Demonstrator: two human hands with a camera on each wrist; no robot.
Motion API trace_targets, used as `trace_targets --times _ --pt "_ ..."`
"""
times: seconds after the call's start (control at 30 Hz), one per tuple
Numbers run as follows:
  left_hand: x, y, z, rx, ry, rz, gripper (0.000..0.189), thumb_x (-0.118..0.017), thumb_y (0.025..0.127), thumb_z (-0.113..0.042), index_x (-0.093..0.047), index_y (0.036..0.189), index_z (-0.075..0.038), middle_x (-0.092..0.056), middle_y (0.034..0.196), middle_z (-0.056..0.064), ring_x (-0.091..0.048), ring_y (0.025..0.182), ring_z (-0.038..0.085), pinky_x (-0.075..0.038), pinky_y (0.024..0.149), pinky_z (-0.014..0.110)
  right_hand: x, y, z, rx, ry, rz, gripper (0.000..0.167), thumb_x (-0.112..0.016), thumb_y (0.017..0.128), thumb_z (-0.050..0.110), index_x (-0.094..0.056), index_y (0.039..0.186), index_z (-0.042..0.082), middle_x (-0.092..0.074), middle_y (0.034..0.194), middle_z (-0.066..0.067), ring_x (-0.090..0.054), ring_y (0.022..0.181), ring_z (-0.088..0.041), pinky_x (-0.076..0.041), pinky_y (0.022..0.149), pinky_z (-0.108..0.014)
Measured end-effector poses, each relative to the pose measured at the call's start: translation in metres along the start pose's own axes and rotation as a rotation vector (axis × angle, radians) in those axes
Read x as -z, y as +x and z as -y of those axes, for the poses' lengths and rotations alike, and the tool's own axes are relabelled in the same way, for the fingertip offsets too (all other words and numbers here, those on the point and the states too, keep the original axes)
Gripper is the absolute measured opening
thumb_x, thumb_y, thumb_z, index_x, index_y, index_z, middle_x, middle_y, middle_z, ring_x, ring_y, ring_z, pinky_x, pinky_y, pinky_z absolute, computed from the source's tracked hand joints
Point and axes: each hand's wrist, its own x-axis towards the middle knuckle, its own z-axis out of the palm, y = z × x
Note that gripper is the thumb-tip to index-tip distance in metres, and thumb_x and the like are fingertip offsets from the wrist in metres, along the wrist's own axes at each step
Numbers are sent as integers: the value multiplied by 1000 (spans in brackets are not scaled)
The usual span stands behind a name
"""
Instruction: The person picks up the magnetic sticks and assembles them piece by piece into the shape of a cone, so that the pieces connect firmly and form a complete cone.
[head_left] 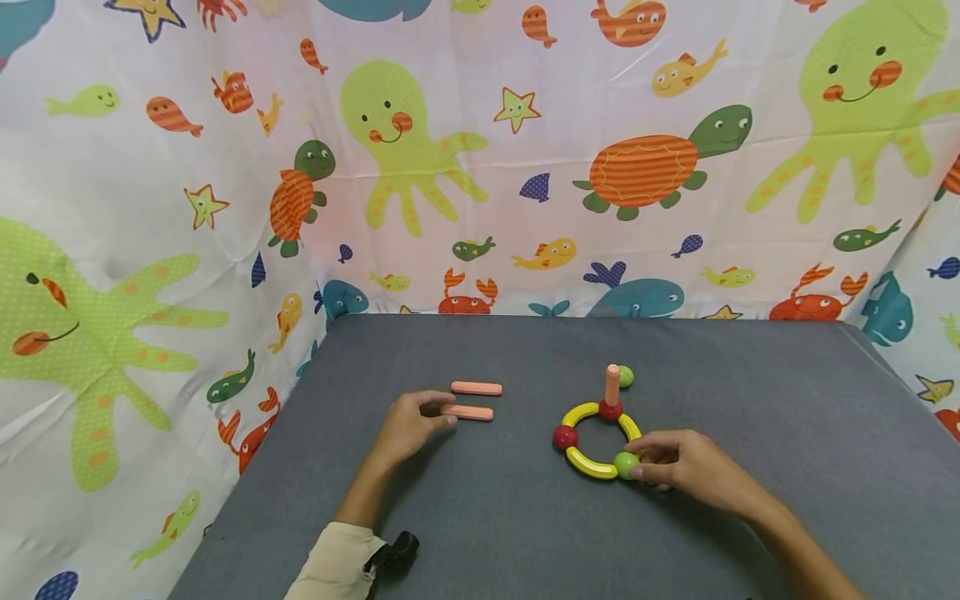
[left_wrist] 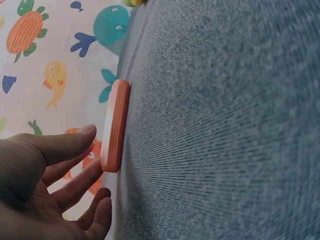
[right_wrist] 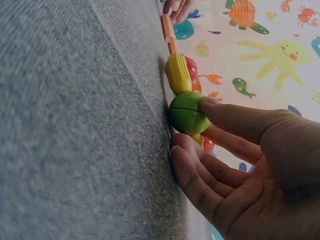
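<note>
- Head view: a white cloth [head_left: 450,50] printed with sea creatures is seen behind the desk and at its sides;
- the grey desk [head_left: 510,533] is spread out in front of it; all the toy pieces are carried on it;
- the left hand [head_left: 408,429] is laid by the ends of two loose sticks; its fingers are parted around the end of the near one, which is not gripped; whether it is touched cannot be told for certain;
- the right hand [head_left: 693,468] is held at the ring's near right; a green ball [head_left: 626,465] is pinched between its thumb and fingers, which are parted by about the ball's width;
- a ring is formed on the desk, right of the loose sticks, from yellow curved pieces [head_left: 591,464], that green ball and two red balls;
- the near stick [head_left: 472,413] and the far stick [head_left: 476,388], both peach-coloured, are laid side by side, apart;
- an upright stick [head_left: 612,385] is stood on the far red ball [head_left: 611,412]; the left red ball [head_left: 566,437] is left uncovered;
- a second green ball [head_left: 626,377] is partly hidden behind the upright stick.
</note>
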Motion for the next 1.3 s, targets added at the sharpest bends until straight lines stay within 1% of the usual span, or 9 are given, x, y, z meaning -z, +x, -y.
trace_targets --times 0.17,0.27,0.43,0.6,0.7,0.87,1.03,1.17,1.3 --pt "-3 0 1 3 -9 38 31 -82 93 -7 -77 124 -3 -77 120 10 -69 110 28 -56 97 49 0 1 -1 5 -9 13 37 -78 98 30 -74 127 7 -71 95 -6 -67 79 -20 -58 66 -31" --pt "-5 2 0 -2 5 59 31 -81 94 -8 -77 124 -2 -76 119 11 -69 106 27 -57 93 48 -1 1 -1 4 -10 23 40 -78 98 29 -72 129 6 -70 95 -6 -66 80 -21 -58 66 -31" --pt "-11 6 -2 -2 47 89 33 -82 93 -8 -76 125 -3 -77 120 11 -69 106 26 -58 92 47 -2 1 -1 9 2 43 43 -79 97 27 -70 132 3 -69 94 -7 -66 79 -21 -58 66 -32" --pt "-20 9 -4 -20 103 80 28 -82 91 -5 -79 119 -3 -78 114 10 -69 98 22 -59 87 43 -3 2 0 11 10 51 42 -79 97 26 -71 131 3 -70 94 -6 -66 77 -21 -59 64 -33" --pt "-24 10 -6 -56 122 63 24 -82 93 -6 -79 117 -2 -78 109 8 -68 94 20 -58 85 42 -5 2 1 6 23 53 42 -79 97 25 -72 131 3 -71 93 -6 -67 76 -21 -59 64 -33" --pt "-31 8 -15 -102 87 50 29 -79 96 -10 -77 124 -6 -76 106 5 -66 91 19 -56 83 41 -8 1 2 11 55 60 43 -79 96 22 -71 132 0 -72 91 -8 -68 76 -23 -60 64 -34" --pt "-41 7 -29 -151 46 55 36 -81 94 -9 -76 130 -11 -77 113 5 -72 94 18 -59 84 37 -14 4 3 20 80 39 42 -81 96 20 -72 130 -1 -74 87 -8 -69 73 -22 -60 61 -35" --pt "-51 7 -39 -195 20 76 37 -83 92 -7 -75 128 -7 -78 114 8 -76 95 20 -60 79 31 -20 6 4 32 78 18 41 -81 95 20 -72 128 -2 -74 85 -8 -70 71 -22 -60 59 -35" --pt "-62 7 -49 -223 4 115 32 -82 93 -11 -76 125 -6 -77 115 6 -75 98 20 -60 84 32 -25 7 7 34 57 -3 40 -82 94 21 -73 126 -1 -74 84 -7 -69 70 -22 -59 58 -35"
